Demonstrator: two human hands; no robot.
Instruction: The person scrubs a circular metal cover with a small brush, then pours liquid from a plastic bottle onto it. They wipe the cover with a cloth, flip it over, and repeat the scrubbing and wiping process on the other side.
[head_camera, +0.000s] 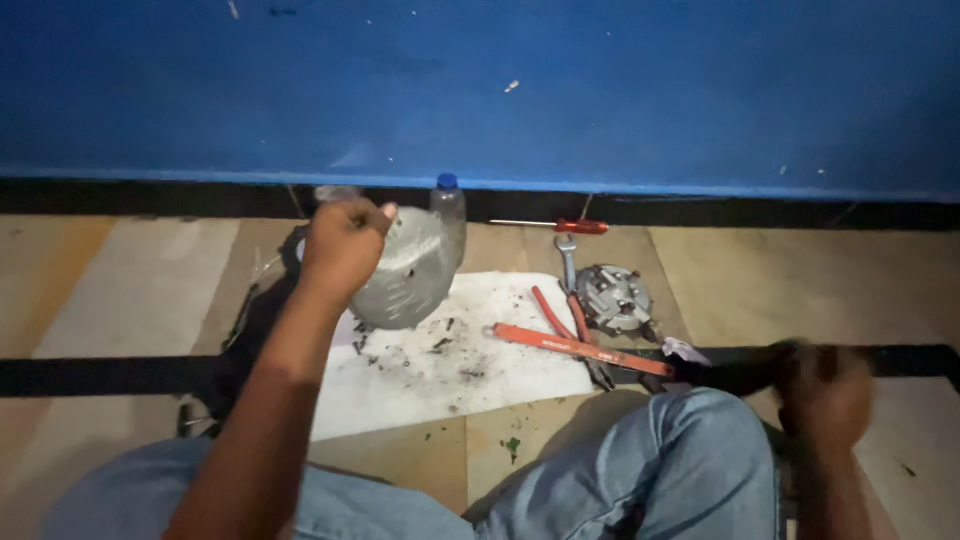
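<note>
My left hand (345, 245) is raised in a fist, gripping the edge of a grey rounded metal cover (408, 272) that is held tilted above a white sheet (470, 375) on the floor. My right hand (825, 395) is blurred beside my right knee. Its fingers curl around a dark object (730, 372) that points left toward the tools. On and beside the sheet lie a long orange-red flat tool (580, 347), red-handled pliers (565, 320), a round metal part with bolts (615, 297) and a wrench (568, 255).
A clear plastic bottle with a blue cap (450, 205) stands behind the cover, against the blue wall (600, 90). A red-handled screwdriver (560, 226) lies along the wall's black base. Dark crumbs dot the sheet. My jeans-clad legs (660, 460) fill the bottom of the view.
</note>
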